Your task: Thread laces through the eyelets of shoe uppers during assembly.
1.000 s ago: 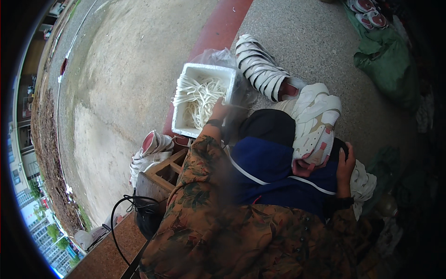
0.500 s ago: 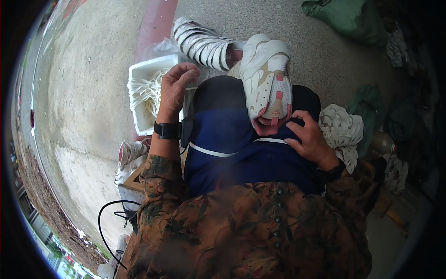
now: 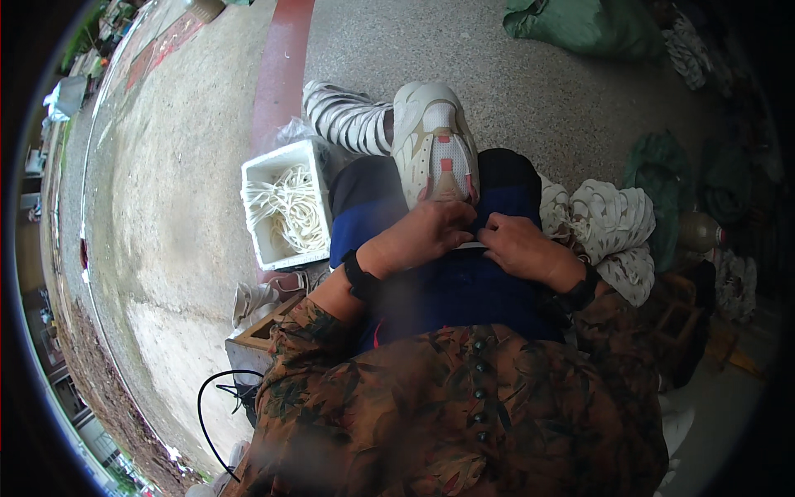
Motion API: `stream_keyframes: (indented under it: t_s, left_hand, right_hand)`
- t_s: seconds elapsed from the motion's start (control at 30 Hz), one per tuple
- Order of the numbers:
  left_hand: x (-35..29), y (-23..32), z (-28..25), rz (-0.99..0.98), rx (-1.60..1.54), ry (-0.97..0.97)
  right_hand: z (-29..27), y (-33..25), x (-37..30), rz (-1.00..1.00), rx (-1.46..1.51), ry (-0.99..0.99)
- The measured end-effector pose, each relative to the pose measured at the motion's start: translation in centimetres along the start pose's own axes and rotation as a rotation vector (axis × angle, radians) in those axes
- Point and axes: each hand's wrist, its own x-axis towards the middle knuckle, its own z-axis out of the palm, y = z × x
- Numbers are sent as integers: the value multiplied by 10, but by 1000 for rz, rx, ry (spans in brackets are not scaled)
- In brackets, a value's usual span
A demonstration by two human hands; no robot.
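Observation:
On my lap stands a white and beige sneaker (image 3: 431, 149) with pink trim, its toe pointing away from me. My left hand (image 3: 426, 232) bends in over the shoe's near end and hides its opening. Its fingers are pinched together at a white shoelace (image 3: 474, 245) lying across my thighs. From the other side my right hand (image 3: 526, 250) faces it, thumb and forefinger closed on the lace too. Only a short piece of lace shows between the two hands; its ends are hidden.
A white foam box (image 3: 319, 199) full of loose white laces stands left of my knees. Beyond it lies a row of nested white shoe parts (image 3: 344, 116). More white shoes (image 3: 613, 219) are piled at my right, and a green sack (image 3: 584, 29) lies farther off.
My left hand has come from above the foam box to the shoe's near end. Both hands now meet at the lace. The view has shifted slightly.

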Motion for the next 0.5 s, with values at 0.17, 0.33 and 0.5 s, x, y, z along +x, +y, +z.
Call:
stream_keyframes:
  t_s: [0.17,0.33,0.5]
  left_hand:
    - [-2,3,15,-35,265,-77]
    - [-1,27,23,-95,128,-90]
    - [-14,28,1,-14,-343,364]
  right_hand:
    - [15,2,-8,-73,-265,103]
    - [-23,3,1,118,612,98]
    - [-77,4,8,49,617,128]
